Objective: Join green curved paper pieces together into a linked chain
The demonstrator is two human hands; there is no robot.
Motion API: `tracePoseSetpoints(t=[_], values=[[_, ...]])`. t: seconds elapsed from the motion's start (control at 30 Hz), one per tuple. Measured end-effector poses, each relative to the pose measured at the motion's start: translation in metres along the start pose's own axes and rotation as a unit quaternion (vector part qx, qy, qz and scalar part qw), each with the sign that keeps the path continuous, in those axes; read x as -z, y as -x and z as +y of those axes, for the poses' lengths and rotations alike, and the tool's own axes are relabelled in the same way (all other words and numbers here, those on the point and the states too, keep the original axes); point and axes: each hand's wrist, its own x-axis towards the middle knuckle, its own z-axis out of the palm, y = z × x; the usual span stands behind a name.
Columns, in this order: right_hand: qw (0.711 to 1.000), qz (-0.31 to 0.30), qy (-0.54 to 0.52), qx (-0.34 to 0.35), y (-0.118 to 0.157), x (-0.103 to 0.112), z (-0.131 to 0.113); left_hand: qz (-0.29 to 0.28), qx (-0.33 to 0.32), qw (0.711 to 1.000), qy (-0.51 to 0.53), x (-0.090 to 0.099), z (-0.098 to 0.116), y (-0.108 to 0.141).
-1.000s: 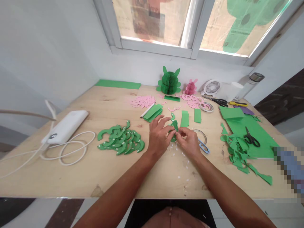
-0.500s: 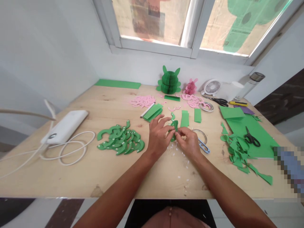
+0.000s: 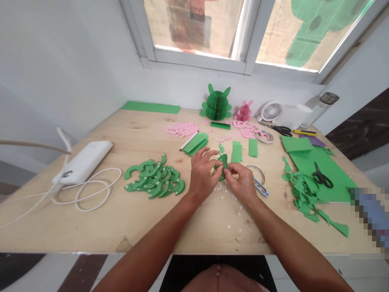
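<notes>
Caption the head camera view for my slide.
Both hands pinch a small green paper piece beside a pile of curved green cutouts.

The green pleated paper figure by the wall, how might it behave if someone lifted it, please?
The green figure is probably light, being pleated paper. Its thin ears would likely bend, and its pleats could crush if squeezed.

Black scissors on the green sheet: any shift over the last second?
No. The black scissors lie in the same spot and direction on the green sheet, judged against the sheet's edges.
</notes>
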Motion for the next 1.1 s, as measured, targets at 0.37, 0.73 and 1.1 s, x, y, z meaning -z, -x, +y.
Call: tracePoseSetpoints(t=[0.37, 0.73, 1.1], values=[[1.0, 0.006, 0.026, -0.01, 0.0005, -0.0015, 0.0019, 0.002, -0.004, 1.0, -0.03, -0.0004, 0.0023, 0.0031], [0.999, 0.008, 0.039, 0.003, 0.0014, -0.001, -0.0003, 0.004, 0.002, 1.0, -0.026, -0.0022, 0.0019, 0.0029], [1.0, -0.002, -0.006, -0.02, 0.0, -0.0016, 0.001, -0.018, 0.044, 0.999, 0.017, -0.0022, 0.0013, 0.0017]])
